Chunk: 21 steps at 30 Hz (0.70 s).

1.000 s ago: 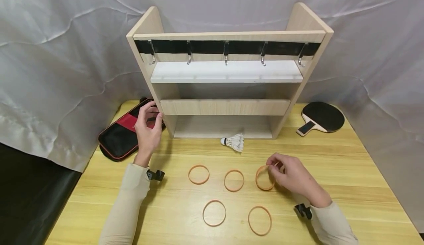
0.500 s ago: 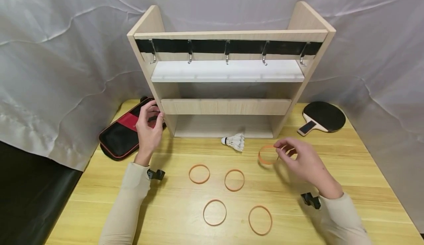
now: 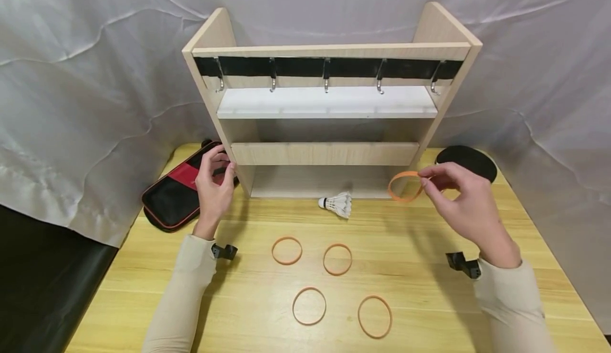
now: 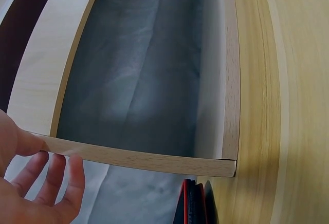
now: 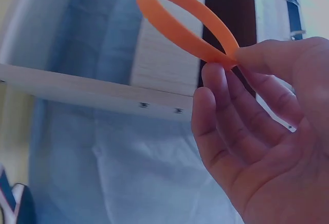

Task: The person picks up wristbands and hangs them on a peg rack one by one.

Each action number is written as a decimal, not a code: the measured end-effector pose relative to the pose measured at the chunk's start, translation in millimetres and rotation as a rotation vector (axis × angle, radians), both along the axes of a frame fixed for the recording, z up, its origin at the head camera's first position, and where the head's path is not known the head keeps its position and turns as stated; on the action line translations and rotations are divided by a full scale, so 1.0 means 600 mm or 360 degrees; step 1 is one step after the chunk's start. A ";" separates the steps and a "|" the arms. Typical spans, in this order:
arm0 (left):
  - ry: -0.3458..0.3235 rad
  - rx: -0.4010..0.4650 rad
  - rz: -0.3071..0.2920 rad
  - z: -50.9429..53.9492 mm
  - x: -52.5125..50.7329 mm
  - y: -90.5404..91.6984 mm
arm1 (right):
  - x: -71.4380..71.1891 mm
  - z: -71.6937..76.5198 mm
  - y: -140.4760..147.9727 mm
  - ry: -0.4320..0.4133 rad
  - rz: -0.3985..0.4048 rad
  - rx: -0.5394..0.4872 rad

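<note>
My right grip [image 3: 465, 202] is pinched on one orange ring [image 5: 177, 31] — I hold it off the desk [image 3: 248, 300], near the rack's [image 3: 324, 154] lower right corner in head view. My left grip [image 3: 215, 188] clamps the rack's left side. Four more rings [image 3: 337, 275] lie flat — shuttlecock [image 3: 336, 204] by the rack's base.

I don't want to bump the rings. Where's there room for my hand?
Bare table shows between the four lying rings and the right sleeve, and left of the left sleeve, nearer than the bag. It's crowded among those rings, and where the left hand holds the shelf beside the bag.
</note>
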<state>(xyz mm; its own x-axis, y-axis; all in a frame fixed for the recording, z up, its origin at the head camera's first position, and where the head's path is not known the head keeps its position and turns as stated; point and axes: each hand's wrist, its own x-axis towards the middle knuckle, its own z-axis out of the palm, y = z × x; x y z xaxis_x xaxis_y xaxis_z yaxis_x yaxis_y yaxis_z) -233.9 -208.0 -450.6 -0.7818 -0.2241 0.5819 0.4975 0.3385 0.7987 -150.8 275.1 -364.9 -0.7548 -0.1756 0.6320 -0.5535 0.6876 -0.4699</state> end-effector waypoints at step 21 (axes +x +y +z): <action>0.0044 -0.0031 0.0007 -0.002 0.000 0.001 | -0.037 0.132 0.015 0.0224 0.0063 -0.0532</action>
<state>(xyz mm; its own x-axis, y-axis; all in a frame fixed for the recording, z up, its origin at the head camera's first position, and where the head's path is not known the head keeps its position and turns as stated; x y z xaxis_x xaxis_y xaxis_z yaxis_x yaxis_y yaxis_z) -234.0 -207.7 -452.0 -0.7645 -0.2159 0.6074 0.5176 0.3562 0.7780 -173.3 284.2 -285.8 -0.6529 0.0306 0.7568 -0.6521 0.4856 -0.5822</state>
